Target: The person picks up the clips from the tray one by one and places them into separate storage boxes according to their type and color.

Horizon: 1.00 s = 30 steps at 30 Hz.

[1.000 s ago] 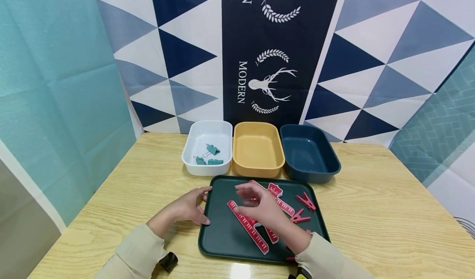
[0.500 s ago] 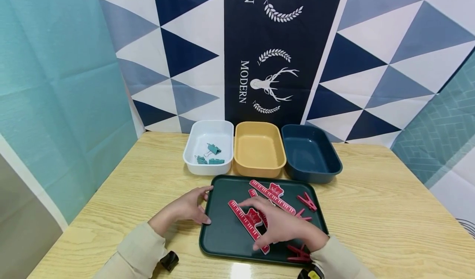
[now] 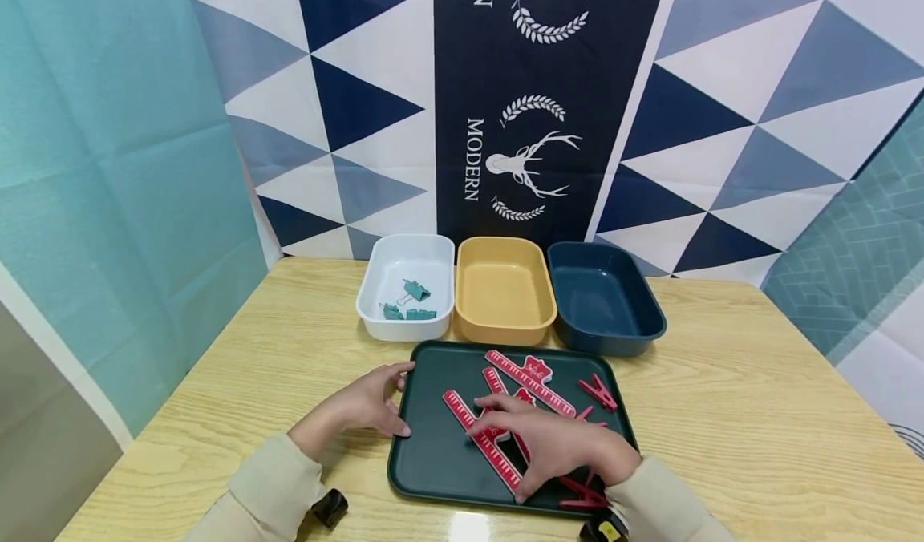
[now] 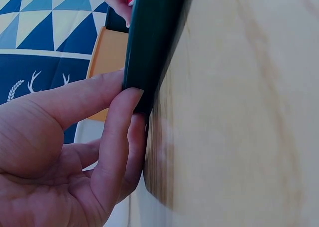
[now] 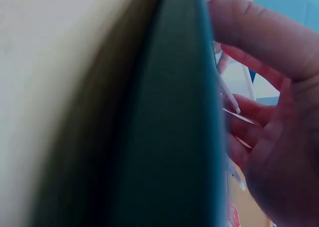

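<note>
A dark green tray (image 3: 433, 462) lies on the table. My left hand (image 3: 364, 404) holds its left edge, thumb and fingertips at the rim; in the left wrist view the fingers (image 4: 117, 132) curl against that rim. My right hand (image 3: 556, 442) is spread over a red long-jawed clip with a piano-key pattern (image 3: 462, 410). Its thumb tip is by the clip's near end and its fingertips overlap the clip's middle. Two similar clips, a middle one (image 3: 494, 380) and a far one (image 3: 530, 382), lie beside it. In the right wrist view the tray edge (image 5: 169, 137) hides part of the hand.
Red clothespins lie on the tray's right side, one far (image 3: 597, 392) and one near (image 3: 583, 495). Behind stand a white bin (image 3: 404, 331) with teal binder clips (image 3: 415, 290), a yellow bin (image 3: 505, 333) and a navy bin (image 3: 609, 341). A patterned cloth (image 3: 375, 125) hangs behind.
My right hand has moved from above the tray's middle down and toward the near right, lowering over the nearest red clip. My left hand has stayed at the tray's edge.
</note>
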Available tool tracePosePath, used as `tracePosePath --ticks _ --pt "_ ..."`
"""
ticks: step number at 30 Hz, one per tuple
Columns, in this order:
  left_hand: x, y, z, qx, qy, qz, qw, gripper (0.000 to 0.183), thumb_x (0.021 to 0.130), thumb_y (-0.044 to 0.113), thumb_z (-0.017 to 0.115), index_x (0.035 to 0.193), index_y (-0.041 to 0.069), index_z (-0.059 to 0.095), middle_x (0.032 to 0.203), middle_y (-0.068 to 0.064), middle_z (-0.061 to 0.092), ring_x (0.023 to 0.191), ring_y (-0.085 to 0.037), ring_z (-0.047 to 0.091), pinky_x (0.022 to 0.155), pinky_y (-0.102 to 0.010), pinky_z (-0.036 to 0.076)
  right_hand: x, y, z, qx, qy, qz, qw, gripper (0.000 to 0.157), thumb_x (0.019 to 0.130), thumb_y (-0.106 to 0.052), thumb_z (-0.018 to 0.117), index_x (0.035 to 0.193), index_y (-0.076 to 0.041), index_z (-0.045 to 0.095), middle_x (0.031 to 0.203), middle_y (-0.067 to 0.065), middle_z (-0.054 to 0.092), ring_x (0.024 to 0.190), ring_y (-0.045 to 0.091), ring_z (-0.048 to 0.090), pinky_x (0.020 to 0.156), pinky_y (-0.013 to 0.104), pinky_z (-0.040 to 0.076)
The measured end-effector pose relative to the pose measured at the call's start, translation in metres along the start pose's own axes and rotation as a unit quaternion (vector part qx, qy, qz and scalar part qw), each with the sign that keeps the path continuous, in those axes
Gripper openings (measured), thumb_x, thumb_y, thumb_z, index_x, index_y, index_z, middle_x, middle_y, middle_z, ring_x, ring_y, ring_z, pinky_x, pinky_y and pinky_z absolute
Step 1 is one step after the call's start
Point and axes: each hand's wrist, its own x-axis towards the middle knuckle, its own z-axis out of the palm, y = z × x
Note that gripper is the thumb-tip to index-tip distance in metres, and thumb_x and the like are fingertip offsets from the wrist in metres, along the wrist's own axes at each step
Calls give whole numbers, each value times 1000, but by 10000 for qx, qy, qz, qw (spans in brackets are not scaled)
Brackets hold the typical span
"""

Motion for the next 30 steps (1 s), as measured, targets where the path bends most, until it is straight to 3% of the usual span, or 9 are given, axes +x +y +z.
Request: tracePosePath --ticks 6,16,20,25,30 --pt "-1 0 0 -49 -36 48 10000 98 65 -12 78 144 -1 23 109 -14 36 65 -20 58 57 -34 54 3 -3 3 -272 231 80 9993 63 68 -28 82 124 -31 52 139 5 26 119 21 38 96 37 41" --pt "0 0 0 -62 -54 48 10000 98 65 -12 78 145 -1 22 110 -14 36 65 -20 58 56 -34 54 7 -5 6 71 1081 185 9939 54 66 -35 82 114 -26 58 131 -2 32 116 18 39 97 34 40" --pt "-1 0 0 -86 -61 45 9999 98 65 -12 78 145 -1 22 110 -14 36 65 -20 58 57 -35 54 6 -5 5 172 1432 188 9894 50 64 -38 83 108 -29 60 129 -3 36 115 18 38 95 37 41" --pt "0 -1 -1 -78 -67 -17 9999 97 66 -11 78 145 0 22 109 -13 36 65 -20 58 57 -34 55 5 -6 2 515 1572 276 9858 50 65 -35 83 109 -30 60 131 -3 35 118 18 34 96 44 39" --pt "0 -2 -1 -58 -58 -43 10000 97 66 -9 78 145 0 23 109 -14 36 67 -20 58 59 -34 55 6 -8 0 438 1848 338 9812 49 65 -34 83 108 -33 60 132 -1 36 121 19 32 96 50 37"
